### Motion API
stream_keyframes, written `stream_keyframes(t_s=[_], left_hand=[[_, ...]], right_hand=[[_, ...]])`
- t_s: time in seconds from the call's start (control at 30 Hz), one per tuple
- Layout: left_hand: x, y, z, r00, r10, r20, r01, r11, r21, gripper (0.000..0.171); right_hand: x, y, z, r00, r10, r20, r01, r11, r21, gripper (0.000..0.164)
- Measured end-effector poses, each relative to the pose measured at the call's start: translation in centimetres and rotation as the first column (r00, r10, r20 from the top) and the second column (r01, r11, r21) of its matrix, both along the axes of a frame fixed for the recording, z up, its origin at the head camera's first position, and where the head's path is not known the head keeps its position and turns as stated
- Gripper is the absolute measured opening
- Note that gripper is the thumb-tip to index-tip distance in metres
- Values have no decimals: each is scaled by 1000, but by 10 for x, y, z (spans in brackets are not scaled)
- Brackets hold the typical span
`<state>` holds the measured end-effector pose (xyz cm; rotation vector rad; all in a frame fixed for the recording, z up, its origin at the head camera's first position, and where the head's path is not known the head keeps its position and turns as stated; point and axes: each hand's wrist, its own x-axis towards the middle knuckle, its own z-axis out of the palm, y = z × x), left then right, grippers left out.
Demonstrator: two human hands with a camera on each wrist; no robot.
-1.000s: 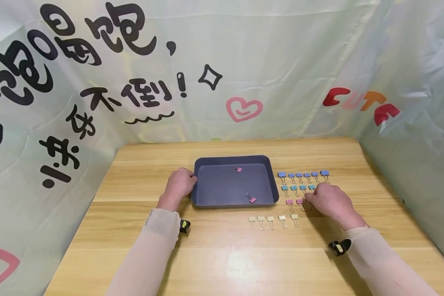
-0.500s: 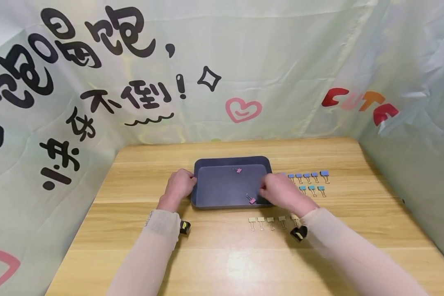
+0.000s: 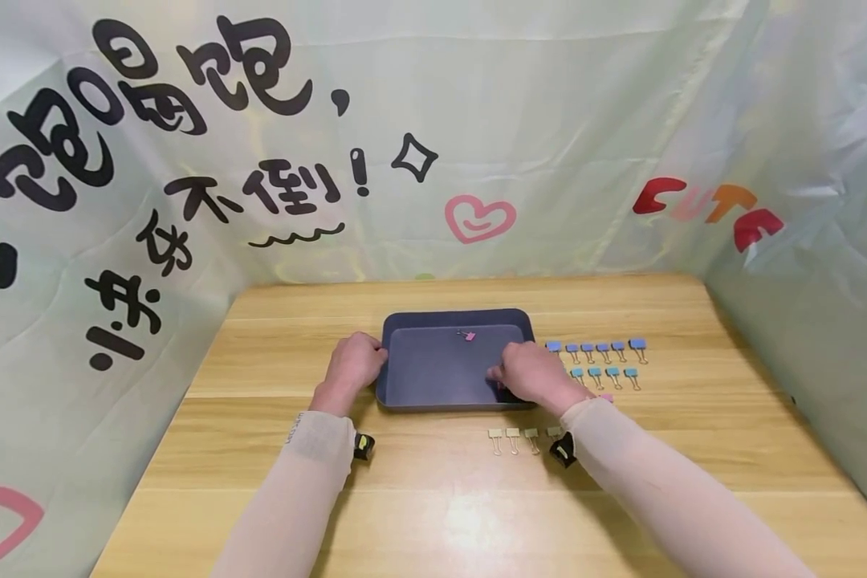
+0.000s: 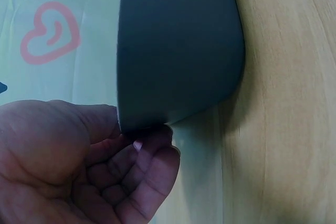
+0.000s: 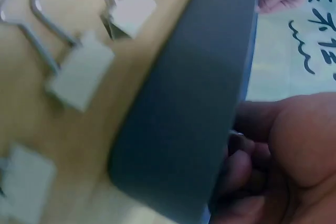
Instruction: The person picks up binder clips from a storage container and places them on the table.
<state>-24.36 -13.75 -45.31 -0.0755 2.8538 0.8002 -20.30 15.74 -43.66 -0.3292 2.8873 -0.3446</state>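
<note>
A dark grey-blue tray sits on the table, and my left hand pinches its left rim between thumb and fingers. In the left wrist view those fingers curl at the tray wall. My right hand is over the tray's right end, fingers curled inside the wall. A bit of silver wire shows between thumb and fingers in the right wrist view, part of a binder clip mostly hidden by the hand. A pink binder clip lies near the tray's back; another patch of pink shows beside the right fingertips.
Right of the tray are a row of blue binder clips and a row of teal ones. A pink clip peeks out behind the right wrist. Cream clips line up in front. Printed cloth hangs behind.
My right hand has moved left from the pink row at the right into the tray, over its right end. The left hand keeps its grip on the rim. The view has shifted slightly.
</note>
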Motion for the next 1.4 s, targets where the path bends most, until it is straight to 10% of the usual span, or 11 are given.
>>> stream_keyframes(t_s=[0.4, 0.77, 1.03, 1.4], left_hand=[[1, 0, 1, 1000, 6, 1, -6, 1000, 13, 28], [1, 2, 1, 1000, 2, -2, -2, 1000, 6, 29], [-1, 3, 0, 1000, -20, -15, 20, 1000, -5, 37], [0, 0, -1, 1000, -22, -3, 22, 1000, 4, 35]], right_hand=[[-5, 6, -7, 984, 176, -16, -175, 983, 55, 27], [-1, 9, -9, 998, 18, -64, -21, 999, -45, 31], [24, 59, 16, 980, -197, 29, 198, 951, -236, 17], [61, 153, 11, 934, -350, 69, 355, 930, -94, 29]])
